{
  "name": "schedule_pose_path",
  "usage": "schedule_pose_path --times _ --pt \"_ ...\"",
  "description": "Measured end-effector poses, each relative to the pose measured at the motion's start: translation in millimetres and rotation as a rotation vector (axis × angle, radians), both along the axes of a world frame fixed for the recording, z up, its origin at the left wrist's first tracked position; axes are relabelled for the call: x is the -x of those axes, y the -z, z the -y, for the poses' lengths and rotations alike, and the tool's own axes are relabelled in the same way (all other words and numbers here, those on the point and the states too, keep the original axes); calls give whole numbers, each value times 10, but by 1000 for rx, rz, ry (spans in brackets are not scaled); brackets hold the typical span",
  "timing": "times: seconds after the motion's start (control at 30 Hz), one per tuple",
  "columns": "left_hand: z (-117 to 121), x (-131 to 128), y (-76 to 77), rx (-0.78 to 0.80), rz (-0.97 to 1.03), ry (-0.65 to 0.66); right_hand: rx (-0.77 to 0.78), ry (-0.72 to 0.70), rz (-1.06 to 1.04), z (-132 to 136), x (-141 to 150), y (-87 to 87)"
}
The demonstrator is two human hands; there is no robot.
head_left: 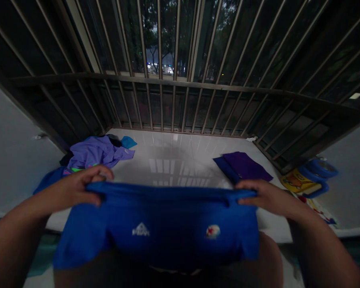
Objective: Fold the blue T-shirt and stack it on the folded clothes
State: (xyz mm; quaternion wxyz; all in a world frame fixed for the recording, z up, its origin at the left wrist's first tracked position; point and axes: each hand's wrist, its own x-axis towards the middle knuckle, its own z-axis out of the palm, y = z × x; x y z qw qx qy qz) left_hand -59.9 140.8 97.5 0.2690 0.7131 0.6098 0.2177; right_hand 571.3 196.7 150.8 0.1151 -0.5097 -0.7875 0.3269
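Hands, left hand (78, 186) and right hand (265, 196), closed on blue shirt (156, 228)

Two bare forearms enter from the lower corners of the frame, with no sleeve, watch or bracelet showing on either. The left hand (79, 186) and the right hand (265, 197) are ungloved and bear no rings that can be made out.

White ledge (180, 160) open through the middle; heap of purple clothes (97, 154) blocks far left; folded purple cloth (243, 166) sits right; blue tape rolls (318, 176) crowd right edge; metal bars (174, 100) close off the back.
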Motion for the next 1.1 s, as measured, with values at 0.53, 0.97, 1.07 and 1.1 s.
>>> schedule_pose_path --times 0.53,0.97,1.07,1.1 --pt "-1234 -1694 1574 -102 -484 -57 -171 207 525 -782 1592 1913" --pt "-943 -455 1520 -58 -426 -581 -189 275 513 -745 1323 2322" --pt "-1006 -575 1391 -52 -376 -519 -198 281 512 -733 1322 2316" --pt "-1006 -673 1357 -69 -360 -509 -200 281 514 -729 1322 2314"
